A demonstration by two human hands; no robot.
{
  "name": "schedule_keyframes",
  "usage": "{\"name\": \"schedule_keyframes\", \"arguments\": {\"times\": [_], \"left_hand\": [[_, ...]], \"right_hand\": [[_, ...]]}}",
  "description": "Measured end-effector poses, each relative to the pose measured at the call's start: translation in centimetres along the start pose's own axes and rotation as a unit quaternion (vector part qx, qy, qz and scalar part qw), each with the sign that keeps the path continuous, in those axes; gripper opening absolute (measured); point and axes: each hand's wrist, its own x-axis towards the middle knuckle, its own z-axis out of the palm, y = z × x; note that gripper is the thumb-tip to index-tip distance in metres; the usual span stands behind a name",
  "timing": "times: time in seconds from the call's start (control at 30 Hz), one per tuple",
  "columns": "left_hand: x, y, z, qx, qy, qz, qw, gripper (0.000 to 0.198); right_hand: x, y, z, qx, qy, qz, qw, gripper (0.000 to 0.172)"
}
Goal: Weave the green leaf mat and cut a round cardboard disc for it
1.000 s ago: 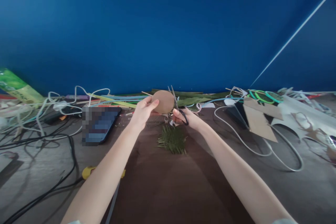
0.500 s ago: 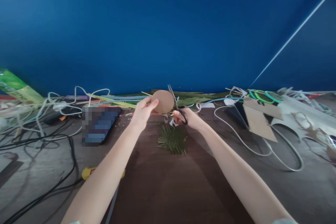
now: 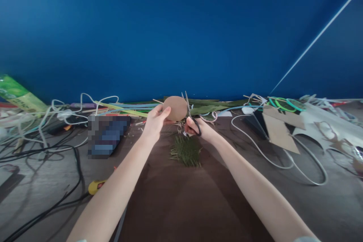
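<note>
A round brown cardboard disc (image 3: 176, 108) is pinched at its left edge by my left hand (image 3: 155, 121). Black-handled scissors (image 3: 188, 106) are in my right hand (image 3: 200, 127), with their blades pointing up at the disc's right edge and slightly parted. Whether the blades touch the cardboard I cannot tell. Below both hands, a pile of short green strips (image 3: 186, 151) lies on the dark brown board (image 3: 181, 200). Long green leaves (image 3: 212, 106) lie behind the hands along the wall.
A phone-like device (image 3: 110, 136), partly pixelated, lies at the left near tangled cables (image 3: 78, 166). The yellow tool (image 3: 95, 187) is beside my left forearm. At the right are cardboard pieces (image 3: 279, 130), a white cable (image 3: 263, 155) and green rings (image 3: 283, 104).
My right hand and the scissors have shifted slightly left, and the blades stand a little more upright and further apart. The disc has moved barely, slightly left.
</note>
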Motion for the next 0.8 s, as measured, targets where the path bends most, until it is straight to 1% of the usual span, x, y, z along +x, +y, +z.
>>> {"name": "schedule_keyframes", "arguments": {"times": [0.13,0.3,0.47,0.67,0.8], "left_hand": [[-0.07,-0.09,0.13,0.001,0.012,0.002,1.0,0.03],[-0.14,0.0,0.25,-0.001,0.013,0.01,1.0,0.027],[-0.16,-0.08,0.23,-0.004,0.012,0.002,1.0,0.025],[-0.07,0.02,0.17,-0.008,0.006,-0.003,1.0,0.024],[0.23,0.23,-0.14,-0.01,0.015,-0.016,1.0,0.024]], "right_hand": [[0.06,0.18,-0.01,-0.026,0.016,-0.002,1.0,0.07],[0.17,0.49,0.13,-0.037,0.046,0.005,0.998,0.069],[0.34,0.94,0.28,-0.049,0.065,0.01,0.997,0.066],[0.3,0.75,0.07,-0.028,0.053,0.01,0.998,0.066],[0.07,0.44,-0.54,-0.012,0.026,0.013,0.999,0.067]]}}
